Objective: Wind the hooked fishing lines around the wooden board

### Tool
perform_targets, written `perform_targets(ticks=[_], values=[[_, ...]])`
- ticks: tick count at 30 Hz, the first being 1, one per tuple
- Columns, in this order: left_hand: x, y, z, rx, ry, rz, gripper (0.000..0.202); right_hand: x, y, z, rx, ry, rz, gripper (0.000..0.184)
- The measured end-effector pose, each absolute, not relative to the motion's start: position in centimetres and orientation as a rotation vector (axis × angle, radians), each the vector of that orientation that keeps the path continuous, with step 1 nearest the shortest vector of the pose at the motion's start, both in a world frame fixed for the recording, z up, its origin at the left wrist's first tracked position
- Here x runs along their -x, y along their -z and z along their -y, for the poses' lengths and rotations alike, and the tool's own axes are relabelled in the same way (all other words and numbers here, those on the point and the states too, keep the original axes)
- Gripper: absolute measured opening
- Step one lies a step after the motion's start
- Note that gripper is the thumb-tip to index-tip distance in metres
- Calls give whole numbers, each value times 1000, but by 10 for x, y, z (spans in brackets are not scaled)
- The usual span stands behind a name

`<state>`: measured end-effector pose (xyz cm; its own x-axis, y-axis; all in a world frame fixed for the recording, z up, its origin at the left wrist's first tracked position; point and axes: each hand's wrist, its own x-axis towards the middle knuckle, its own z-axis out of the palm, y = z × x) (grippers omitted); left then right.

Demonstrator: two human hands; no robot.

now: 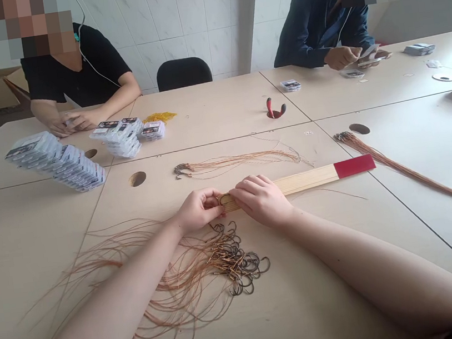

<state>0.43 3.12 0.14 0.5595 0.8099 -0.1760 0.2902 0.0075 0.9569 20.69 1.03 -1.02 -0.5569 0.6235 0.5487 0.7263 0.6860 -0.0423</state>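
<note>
Just left of the middle, my left hand (199, 211) is closed, its thumb and fingers pinching a large fishing hook (224, 198) at the near end of a long flat wooden strip (309, 179). My right hand (263, 200) is wrapped over the strip, its fingertips beside the hook. A dark red section (355, 166) covers the strip's far right end. Thin cord runs along the wood. Below my hands lies a heap of dark hooks (239, 260), their orange-brown leader lines (164, 301) tangled beneath and around my left forearm.
Beyond the strip lies a bundle of hooked lines (241, 160); another bundle (402, 164) stretches along the right. Stacked plastic packs (57, 162) stand at left, near yellow pieces (160, 117). Red-handled pliers (275, 108) sit in a table hole. Two people sit opposite.
</note>
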Motion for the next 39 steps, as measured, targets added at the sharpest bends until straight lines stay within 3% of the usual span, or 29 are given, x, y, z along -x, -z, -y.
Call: perform_targets(ticks=[24, 34, 39], values=[[-6, -4, -32, -1443, -546, -961, 17, -204, 10, -10, 1077, 194, 2330, 16], [-7, -7, -33, -1366, -542, -962, 15, -205, 9, -11, 1044, 151, 2388, 24], [-5, -9, -35, -1331, -590, -953, 12, -207, 4, -11, 1009, 123, 2425, 43]])
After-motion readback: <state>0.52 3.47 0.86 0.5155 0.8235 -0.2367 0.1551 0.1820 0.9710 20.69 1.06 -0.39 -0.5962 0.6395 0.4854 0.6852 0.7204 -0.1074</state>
